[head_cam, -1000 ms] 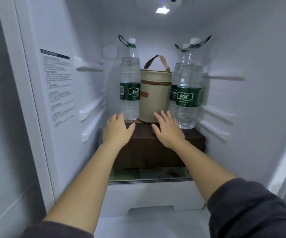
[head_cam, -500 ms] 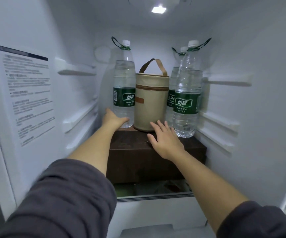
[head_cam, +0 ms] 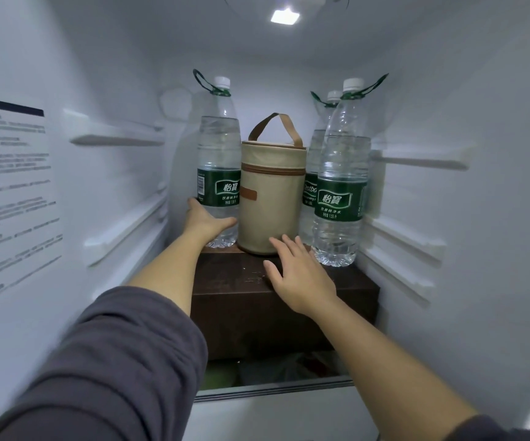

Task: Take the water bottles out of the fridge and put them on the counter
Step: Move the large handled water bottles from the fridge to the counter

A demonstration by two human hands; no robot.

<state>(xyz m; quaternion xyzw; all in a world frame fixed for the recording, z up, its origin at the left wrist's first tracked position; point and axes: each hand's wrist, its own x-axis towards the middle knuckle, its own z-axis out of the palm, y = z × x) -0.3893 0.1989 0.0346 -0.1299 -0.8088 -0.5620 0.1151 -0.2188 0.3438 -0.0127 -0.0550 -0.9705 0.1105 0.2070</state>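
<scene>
Head view: left hand (head_cam: pixel 205 219) grips left bottle (head_cam: pixel 218 154).

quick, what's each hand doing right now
Left hand: curled round the lower part of the left water bottle.
Right hand: open, fingers spread over the brown box, holding nothing.
</scene>
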